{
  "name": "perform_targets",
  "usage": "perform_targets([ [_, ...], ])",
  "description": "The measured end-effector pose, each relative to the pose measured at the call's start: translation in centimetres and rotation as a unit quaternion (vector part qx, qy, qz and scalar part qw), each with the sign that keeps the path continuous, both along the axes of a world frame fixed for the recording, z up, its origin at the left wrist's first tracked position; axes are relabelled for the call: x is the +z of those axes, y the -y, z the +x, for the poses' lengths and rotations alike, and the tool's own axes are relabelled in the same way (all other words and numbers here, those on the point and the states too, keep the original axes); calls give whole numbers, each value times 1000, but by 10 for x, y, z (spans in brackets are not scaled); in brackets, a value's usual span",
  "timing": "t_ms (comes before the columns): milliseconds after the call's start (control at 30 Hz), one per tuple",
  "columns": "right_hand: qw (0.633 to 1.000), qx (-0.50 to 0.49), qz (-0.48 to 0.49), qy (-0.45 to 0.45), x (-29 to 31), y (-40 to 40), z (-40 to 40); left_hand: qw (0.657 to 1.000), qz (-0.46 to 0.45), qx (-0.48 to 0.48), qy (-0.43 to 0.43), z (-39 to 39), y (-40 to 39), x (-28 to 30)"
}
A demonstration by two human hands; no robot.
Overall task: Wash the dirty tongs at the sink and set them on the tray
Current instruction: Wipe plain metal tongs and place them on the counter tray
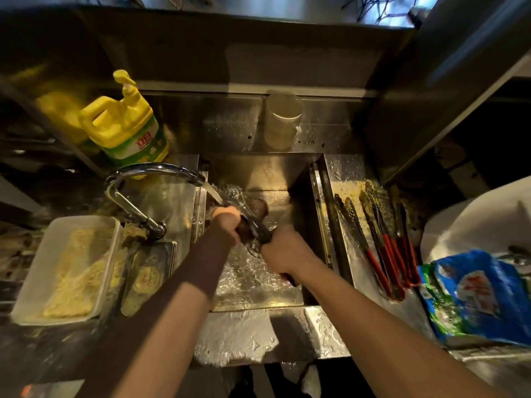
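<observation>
Both hands are over the steel sink (298,173) under the running faucet (152,169). My left hand (225,219) and my right hand (283,248) both grip one pair of metal tongs (255,225), which point toward the water stream. A red handle end shows below my right wrist. Something dark is pressed on the tongs by my left hand; I cannot tell what it is. Several more red-handled tongs (382,239) lie side by side on the wet tray (339,173) right of the sink.
A yellow dish-soap jug (123,124) stands behind the faucet. A white tub of yellow food (69,268) and a small metal tray (146,277) sit at left. A clear plastic cup (281,119) stands behind the sink. A blue bag (482,297) lies at right.
</observation>
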State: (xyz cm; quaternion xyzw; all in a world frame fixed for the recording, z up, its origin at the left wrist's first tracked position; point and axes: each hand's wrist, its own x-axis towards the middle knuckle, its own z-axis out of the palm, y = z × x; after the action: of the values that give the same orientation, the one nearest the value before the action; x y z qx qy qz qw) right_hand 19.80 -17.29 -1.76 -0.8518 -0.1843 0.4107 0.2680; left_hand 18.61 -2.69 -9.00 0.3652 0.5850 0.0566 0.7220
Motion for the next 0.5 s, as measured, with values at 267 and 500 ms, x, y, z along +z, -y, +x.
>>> perform_targets([
  [267,996,32,-72,-35,19,37,23,994,81,61,-29,-15,-19,-15],
  [500,996,-36,-50,69,34,35,40,953,225,-163,-122,-30,-5,-6],
])
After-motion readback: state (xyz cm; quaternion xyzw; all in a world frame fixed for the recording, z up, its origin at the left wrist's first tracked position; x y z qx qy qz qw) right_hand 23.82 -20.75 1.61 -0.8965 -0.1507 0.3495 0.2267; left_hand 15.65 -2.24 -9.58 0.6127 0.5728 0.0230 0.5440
